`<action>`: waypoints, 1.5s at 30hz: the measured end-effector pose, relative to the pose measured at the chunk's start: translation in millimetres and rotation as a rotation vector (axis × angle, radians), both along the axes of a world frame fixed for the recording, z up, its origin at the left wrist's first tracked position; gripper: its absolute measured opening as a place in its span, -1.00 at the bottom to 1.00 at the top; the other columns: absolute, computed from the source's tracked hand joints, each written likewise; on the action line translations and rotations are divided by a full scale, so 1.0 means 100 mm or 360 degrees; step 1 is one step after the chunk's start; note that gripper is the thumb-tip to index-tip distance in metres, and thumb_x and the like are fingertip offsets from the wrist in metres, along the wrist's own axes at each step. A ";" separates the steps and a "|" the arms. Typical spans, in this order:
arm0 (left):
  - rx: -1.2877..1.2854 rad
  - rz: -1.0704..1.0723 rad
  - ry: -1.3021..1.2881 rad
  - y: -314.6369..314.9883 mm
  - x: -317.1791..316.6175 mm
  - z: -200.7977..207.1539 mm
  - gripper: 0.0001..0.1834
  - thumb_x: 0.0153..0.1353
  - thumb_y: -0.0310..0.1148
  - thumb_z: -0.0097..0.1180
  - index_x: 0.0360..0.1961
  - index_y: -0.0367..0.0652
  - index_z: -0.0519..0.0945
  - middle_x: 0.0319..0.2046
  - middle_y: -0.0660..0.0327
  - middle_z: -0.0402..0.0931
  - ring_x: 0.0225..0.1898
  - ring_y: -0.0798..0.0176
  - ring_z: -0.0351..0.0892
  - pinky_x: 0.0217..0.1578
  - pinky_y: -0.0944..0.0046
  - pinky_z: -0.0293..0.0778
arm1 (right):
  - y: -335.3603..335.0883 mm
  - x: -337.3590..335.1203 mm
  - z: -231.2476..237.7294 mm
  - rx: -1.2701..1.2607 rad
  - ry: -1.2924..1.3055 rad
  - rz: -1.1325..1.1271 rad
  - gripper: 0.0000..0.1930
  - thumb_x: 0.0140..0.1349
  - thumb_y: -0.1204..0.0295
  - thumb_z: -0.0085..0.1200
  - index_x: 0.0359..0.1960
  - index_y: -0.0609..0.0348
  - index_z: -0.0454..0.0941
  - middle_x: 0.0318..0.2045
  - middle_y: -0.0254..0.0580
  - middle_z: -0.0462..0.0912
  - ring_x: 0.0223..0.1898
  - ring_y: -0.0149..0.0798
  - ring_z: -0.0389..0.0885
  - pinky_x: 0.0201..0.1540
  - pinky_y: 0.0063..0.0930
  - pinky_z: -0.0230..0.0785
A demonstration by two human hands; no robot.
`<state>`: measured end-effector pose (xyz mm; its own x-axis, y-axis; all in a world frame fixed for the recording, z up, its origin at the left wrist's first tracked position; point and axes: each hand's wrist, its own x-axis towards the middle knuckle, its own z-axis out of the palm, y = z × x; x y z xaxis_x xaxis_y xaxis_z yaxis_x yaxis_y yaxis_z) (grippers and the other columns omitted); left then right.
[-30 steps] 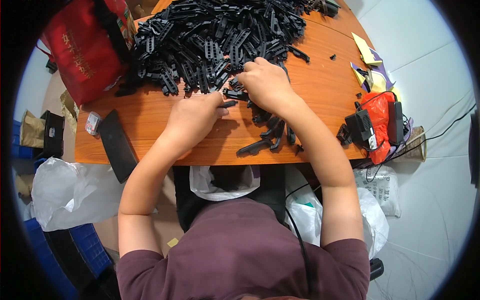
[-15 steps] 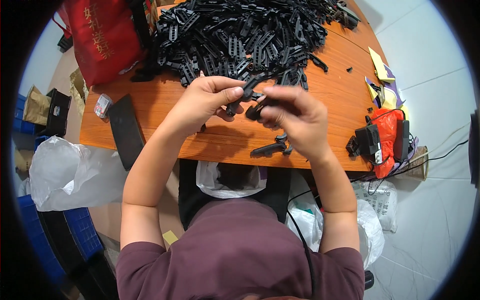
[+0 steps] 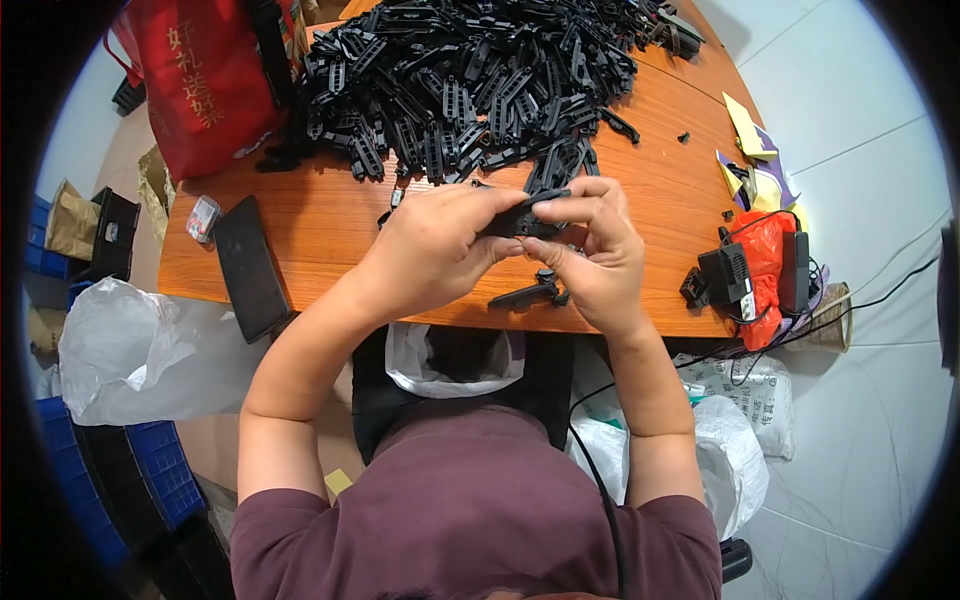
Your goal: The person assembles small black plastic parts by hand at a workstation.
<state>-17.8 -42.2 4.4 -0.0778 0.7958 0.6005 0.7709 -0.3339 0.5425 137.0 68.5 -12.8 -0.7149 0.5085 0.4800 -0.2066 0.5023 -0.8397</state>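
The black plastic strip (image 3: 527,214) is pinched between both hands, left hand (image 3: 440,250) and right hand (image 3: 590,250), its long axis lying crosswise, nearer than the pile of black parts (image 3: 470,80).

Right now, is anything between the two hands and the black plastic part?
Nothing visible: the left hand and right hand both grip the black plastic part directly, above the orange wooden table.

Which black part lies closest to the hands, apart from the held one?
The lone black part at the table's near edge, just below the right hand, away from the big pile.
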 end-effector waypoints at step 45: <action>-0.0196 0.0190 -0.1939 0.87 -0.45 -0.34 -0.65 0.20 -0.35 0.11 -0.02 -0.26 0.40 -0.39 0.27 0.53 -0.51 0.53 0.40 -0.52 0.60 0.37 | 0.90 -0.20 -0.35 0.0471 -0.0240 -0.0516 -0.84 0.03 0.49 0.18 -0.31 0.17 0.61 -0.23 -0.05 0.62 -0.16 -0.07 0.58 -0.10 -0.36 0.44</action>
<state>-62.5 44.7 -29.6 -0.6112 0.7915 0.0059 -0.2388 -0.1915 0.9520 116.7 158.3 -48.0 -0.6146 0.5740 0.5411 0.1143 0.7435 -0.6589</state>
